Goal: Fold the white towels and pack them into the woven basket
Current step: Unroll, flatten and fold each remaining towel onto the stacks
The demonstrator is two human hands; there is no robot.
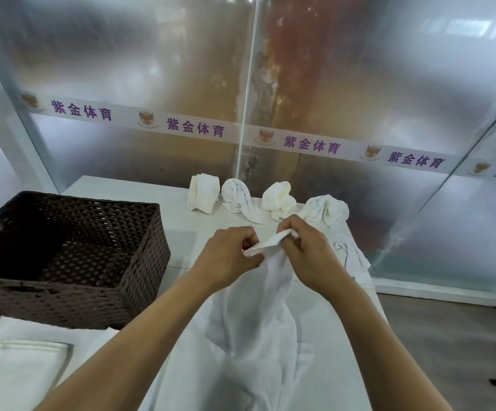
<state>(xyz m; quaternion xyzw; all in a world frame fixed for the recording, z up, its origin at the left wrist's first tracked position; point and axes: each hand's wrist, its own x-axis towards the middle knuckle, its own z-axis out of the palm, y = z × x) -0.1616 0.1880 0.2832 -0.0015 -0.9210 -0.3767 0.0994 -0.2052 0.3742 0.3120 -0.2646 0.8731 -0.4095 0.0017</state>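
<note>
My left hand (229,256) and my right hand (312,253) both pinch the top edge of a white towel (258,327), a hand's width apart. It hangs loose and rumpled from my fingers down to the white table (178,229). The dark brown woven basket (140,256) stands at the left of the table, with nothing visible inside. Several crumpled white towels line the table's far edge: one (203,192), another (236,197), a third (279,200) and a fourth (328,210). Folded white towels (18,369) lie flat at the near left.
A frosted glass wall (152,69) with a printed strip closes off the space right behind the table. The table's right edge drops to a grey floor (448,336). A further crumpled towel (353,256) lies near that right edge.
</note>
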